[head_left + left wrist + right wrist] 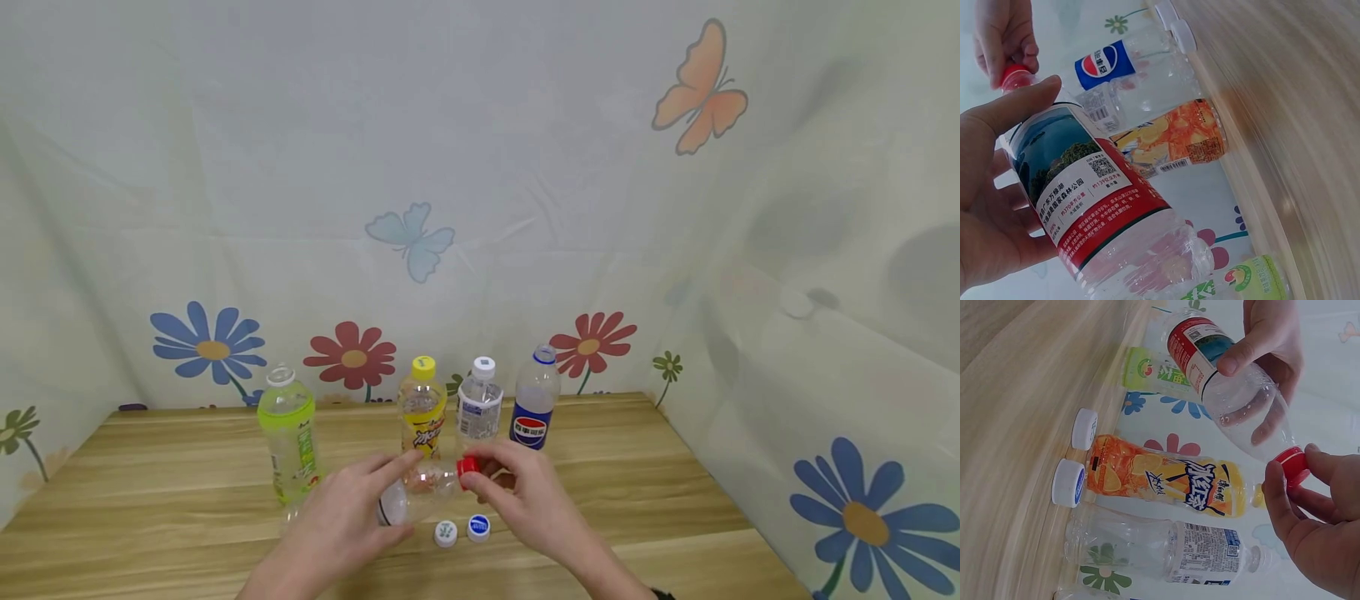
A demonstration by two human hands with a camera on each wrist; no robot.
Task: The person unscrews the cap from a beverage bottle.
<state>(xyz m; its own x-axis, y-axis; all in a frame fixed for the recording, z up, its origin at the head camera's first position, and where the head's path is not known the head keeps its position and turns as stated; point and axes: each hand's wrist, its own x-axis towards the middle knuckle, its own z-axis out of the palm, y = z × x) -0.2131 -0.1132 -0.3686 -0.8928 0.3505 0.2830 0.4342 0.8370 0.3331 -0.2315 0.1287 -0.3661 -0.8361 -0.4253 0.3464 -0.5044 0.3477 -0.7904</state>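
Note:
My left hand [997, 187] grips a clear plastic water bottle [1244, 409] round its red and white label, holding it tilted above the table. At the bottle's mouth is a red cap [1291, 464], which my right hand [1322, 506] pinches between thumb and fingers. Whether the cap is still threaded on cannot be told. In the head view the left hand [348, 508] covers most of the bottle, and the right hand [532, 500] meets it from the right. Two loose white caps lie below them, one with a green print [446, 533], the other with a blue top [478, 527].
Behind the hands stand a yellow-capped iced tea bottle [423, 408], a white-capped clear bottle [480, 404] and an uncapped Pepsi bottle [534, 400]. An uncapped green-label bottle [288, 433] stands at the left. A flowered cloth [480, 167] hangs behind the wooden table [637, 517].

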